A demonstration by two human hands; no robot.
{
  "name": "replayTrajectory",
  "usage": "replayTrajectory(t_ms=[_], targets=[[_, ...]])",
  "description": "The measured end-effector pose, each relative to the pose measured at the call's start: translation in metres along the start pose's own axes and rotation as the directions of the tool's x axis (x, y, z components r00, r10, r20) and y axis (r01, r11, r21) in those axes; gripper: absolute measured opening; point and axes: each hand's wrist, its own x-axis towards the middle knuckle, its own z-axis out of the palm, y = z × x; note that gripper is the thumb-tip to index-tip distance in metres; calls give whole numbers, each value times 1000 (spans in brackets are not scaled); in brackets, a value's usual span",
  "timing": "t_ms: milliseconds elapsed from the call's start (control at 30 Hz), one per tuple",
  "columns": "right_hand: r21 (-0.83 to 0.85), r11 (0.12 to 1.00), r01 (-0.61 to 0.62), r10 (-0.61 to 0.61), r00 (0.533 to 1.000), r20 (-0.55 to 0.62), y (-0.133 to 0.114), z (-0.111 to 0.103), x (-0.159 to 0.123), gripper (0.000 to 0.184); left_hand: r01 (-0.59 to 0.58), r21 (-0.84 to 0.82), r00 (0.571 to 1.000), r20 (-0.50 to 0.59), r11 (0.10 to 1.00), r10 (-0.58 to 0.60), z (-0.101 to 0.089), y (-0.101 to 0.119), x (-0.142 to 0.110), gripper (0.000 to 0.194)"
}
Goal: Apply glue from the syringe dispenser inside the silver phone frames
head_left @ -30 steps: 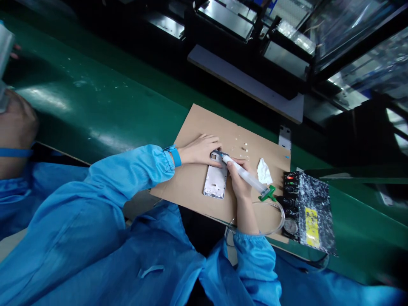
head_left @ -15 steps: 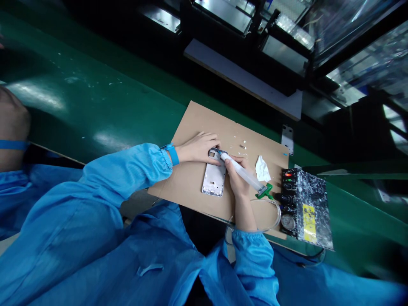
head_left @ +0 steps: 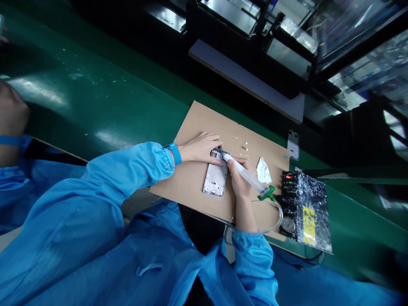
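Note:
A silver phone frame (head_left: 216,178) lies on a brown cardboard sheet (head_left: 191,178). My left hand (head_left: 200,148) presses on the frame's top corner and steadies it. My right hand (head_left: 238,178) grips a clear glue syringe (head_left: 247,175) with a green end cap, its tip touching the top edge of the frame. A thin clear hose (head_left: 274,212) loops from the syringe's back end toward a black dispenser box (head_left: 306,210). Both arms wear blue sleeves, and a blue strap circles my left wrist.
A crumpled white wipe (head_left: 263,171) and white glue specks lie on the cardboard beside my right hand. The green conveyor belt (head_left: 89,102) runs behind the sheet. Another person's hand (head_left: 11,114) shows at the far left. Dark machinery and a grey shelf (head_left: 248,80) stand beyond.
Both hands, the syringe and the frame keep the same pose. Only the camera view has shifted slightly.

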Motion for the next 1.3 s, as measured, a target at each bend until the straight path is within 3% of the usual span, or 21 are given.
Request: replayTrajectory(t_ms=[1300], targets=[[8,1000,-25,25,999,-31,7,-1,0,51,-3,14,1000,-1,1000,3,-1,1,0,52]])
